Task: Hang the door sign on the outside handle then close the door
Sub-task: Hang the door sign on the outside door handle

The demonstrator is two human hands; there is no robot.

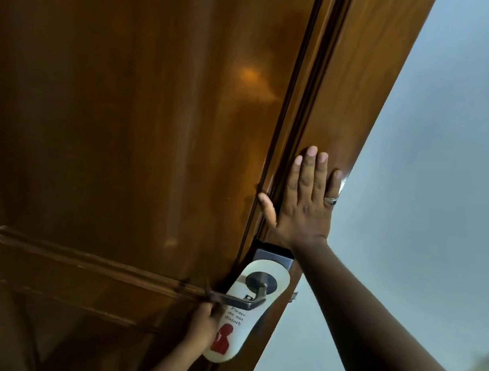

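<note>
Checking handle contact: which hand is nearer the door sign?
Left. The left hand touches the door sign at its left edge; the right hand lies flat on the door frame above it.

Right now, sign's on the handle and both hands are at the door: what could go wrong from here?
1. The right hand lies flat on the wooden door frame, its thumb over the dark seam at the brown wooden door; the thumb might get pinched there.
2. The left hand sits behind the white oval "Please do not disturb" sign, under the metal lever handle. Pulling away could tug the sign askew or off the lever.
</note>
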